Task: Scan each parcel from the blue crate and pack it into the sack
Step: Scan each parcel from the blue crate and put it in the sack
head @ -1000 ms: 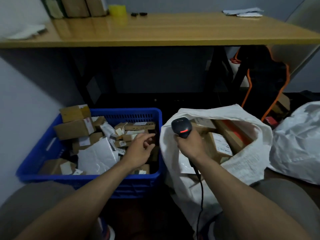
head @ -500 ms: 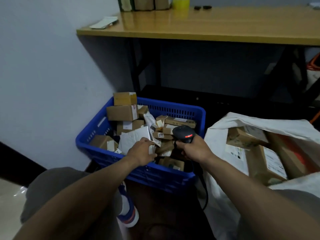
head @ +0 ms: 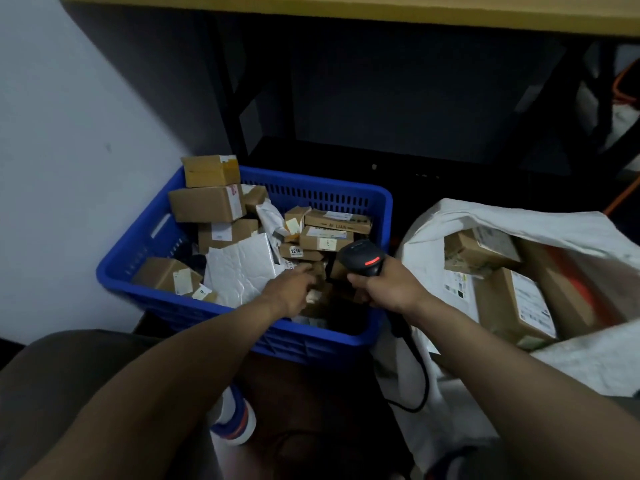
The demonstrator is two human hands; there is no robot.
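At the left, the blue crate (head: 311, 192) holds a heap of brown parcels (head: 207, 204) and a white mailer (head: 242, 265). The left hand (head: 291, 289) reaches into its right half, fingers buried among small boxes, so whether it grips one cannot be told. Just right of it, the right hand (head: 388, 289) is wrapped round the handle of a black scanner (head: 363, 259) over the crate's right end, and farthest right the open white sack (head: 429, 237) contains packed boxes (head: 512, 303).
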